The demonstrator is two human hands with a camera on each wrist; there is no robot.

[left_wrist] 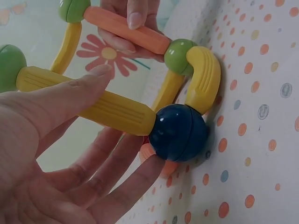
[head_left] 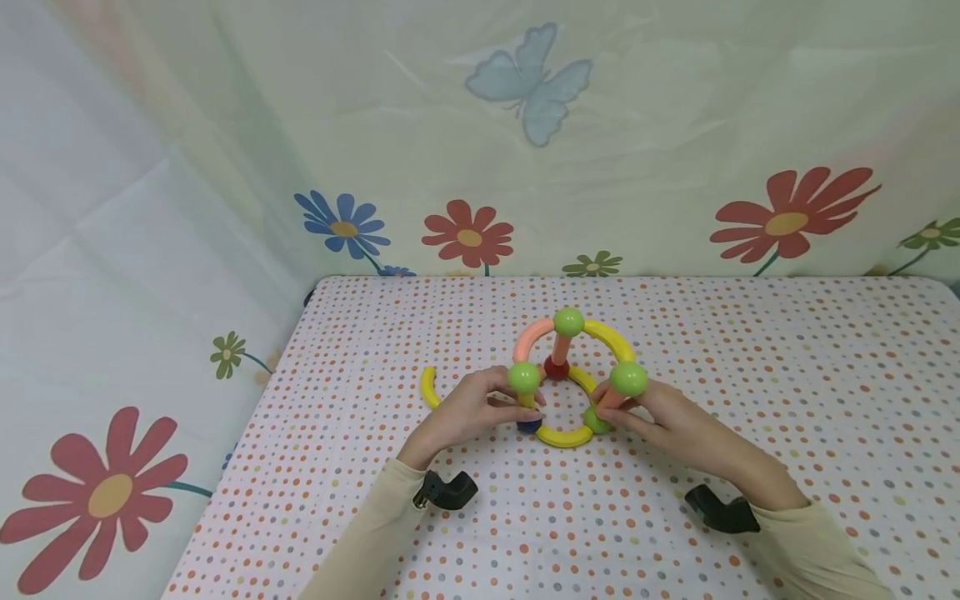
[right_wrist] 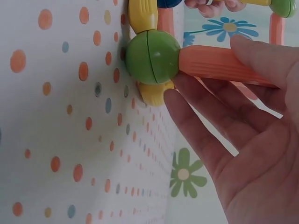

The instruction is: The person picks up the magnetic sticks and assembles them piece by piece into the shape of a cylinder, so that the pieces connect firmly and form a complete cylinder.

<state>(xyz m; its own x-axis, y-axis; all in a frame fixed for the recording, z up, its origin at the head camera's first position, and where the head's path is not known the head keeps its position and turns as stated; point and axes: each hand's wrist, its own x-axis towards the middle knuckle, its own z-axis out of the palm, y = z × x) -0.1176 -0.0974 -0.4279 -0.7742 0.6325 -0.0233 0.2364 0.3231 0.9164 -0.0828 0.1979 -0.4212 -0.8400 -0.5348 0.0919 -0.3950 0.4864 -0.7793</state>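
A toy frame of coloured rods and balls stands on the table, two rings of curved rods joined by upright straight rods. My left hand point(head_left: 467, 408) holds the upright yellow rod point(left_wrist: 126, 112) at the front left, thumb on one side and fingers behind. That rod runs from a green ball point(head_left: 523, 377) on top to a dark blue ball point(left_wrist: 180, 133) below. At the front right, my right hand point(head_left: 678, 421) pinches an upright orange rod point(right_wrist: 210, 61) between two green balls. The rear orange rod point(head_left: 560, 350) rises from a red ball point(head_left: 556, 367), untouched by either hand.
A loose curved yellow rod point(head_left: 428, 387) lies on the dotted tablecloth point(head_left: 360, 517), left of the frame and partly behind my left hand. A flowered curtain point(head_left: 637, 125) hangs behind the table's far edge and along its left side.
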